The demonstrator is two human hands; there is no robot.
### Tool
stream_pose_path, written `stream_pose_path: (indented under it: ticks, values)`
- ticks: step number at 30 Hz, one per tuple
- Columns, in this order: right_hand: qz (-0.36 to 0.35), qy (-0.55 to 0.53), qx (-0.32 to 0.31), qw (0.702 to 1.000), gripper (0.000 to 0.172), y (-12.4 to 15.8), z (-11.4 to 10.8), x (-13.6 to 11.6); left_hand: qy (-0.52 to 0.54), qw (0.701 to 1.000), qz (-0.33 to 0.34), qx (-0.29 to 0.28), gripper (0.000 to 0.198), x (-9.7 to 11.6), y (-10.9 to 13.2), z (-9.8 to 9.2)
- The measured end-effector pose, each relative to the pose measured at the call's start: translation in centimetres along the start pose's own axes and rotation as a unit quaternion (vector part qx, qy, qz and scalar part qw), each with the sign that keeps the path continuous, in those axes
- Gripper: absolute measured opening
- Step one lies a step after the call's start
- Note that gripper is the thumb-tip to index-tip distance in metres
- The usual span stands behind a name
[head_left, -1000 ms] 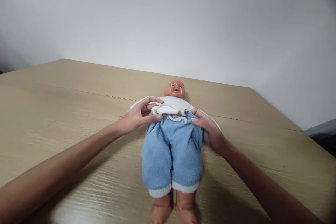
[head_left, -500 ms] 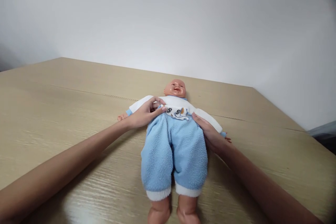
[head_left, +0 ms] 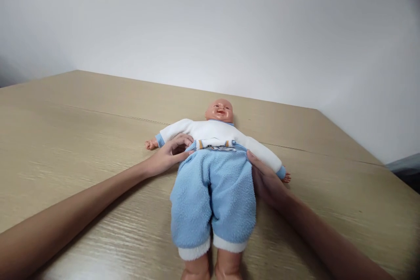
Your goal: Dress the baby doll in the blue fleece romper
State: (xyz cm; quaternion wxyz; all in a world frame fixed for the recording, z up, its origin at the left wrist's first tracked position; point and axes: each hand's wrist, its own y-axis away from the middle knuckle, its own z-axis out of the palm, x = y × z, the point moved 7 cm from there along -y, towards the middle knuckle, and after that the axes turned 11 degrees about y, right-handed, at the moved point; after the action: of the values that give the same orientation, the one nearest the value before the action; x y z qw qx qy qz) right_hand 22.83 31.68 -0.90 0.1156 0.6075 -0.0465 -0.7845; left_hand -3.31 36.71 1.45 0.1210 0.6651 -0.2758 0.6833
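A baby doll [head_left: 219,109] lies on its back, head away from me, arms spread. It wears a white top [head_left: 215,130] with light blue cuffs and light blue fleece overalls [head_left: 229,183] with white leg hems. The white bib [head_left: 215,143] of the overalls is folded down at the waist, its print mostly hidden. My left hand [head_left: 170,153] pinches the overalls at the waist's left side, thumb towards me. At the opposite side, my right hand [head_left: 267,175] grips the waist edge with the thumb on top; its fingers are mostly hidden beneath.
The doll rests on a wide wood-grain table [head_left: 82,140] with a thin seam across it. Behind the table stands a plain white partition [head_left: 197,30]. A grey object [head_left: 405,164] shows beyond the right table edge.
My left hand has moved from the bib's upper corner down and left to the waist side. The bib has folded down, covering its printed eyes. The trouser legs have shifted slightly left.
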Motion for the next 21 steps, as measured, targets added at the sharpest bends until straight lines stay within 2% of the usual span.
stream_pose_path:
  ticks: [4,7,11,14,18,20,21]
  values:
    - [0.001,-0.001,-0.003,1.000,0.043,-0.3,-0.1,0.3,0.000,1.000,-0.017,-0.018,0.035,0.2,-0.1,0.5]
    - [0.015,0.014,0.014,1.000,0.047,-0.6,-0.8,1.0,0.013,0.998,-0.065,0.017,0.040,-0.1,0.2,0.3]
    - [0.032,0.062,0.053,0.996,0.062,-1.1,-2.1,1.8,0.048,0.991,-0.105,0.068,0.048,-1.0,0.2,0.1]
    - [-0.003,0.155,0.051,0.987,0.060,-1.2,-2.8,1.0,0.038,0.990,-0.111,0.078,0.051,-1.3,0.1,0.0]
    - [-0.086,0.314,0.013,0.946,0.048,-0.5,-2.4,-0.9,-0.027,0.996,-0.082,0.033,0.046,-0.1,0.2,-0.5]
    - [-0.102,0.328,0.022,0.939,0.047,-0.1,-2.1,-1.2,-0.042,0.997,-0.070,0.002,0.043,0.6,0.5,-0.6]
    - [-0.097,0.310,0.033,0.945,0.045,0.0,-1.9,-1.1,-0.041,0.996,-0.073,-0.008,0.042,0.7,0.7,-0.6]
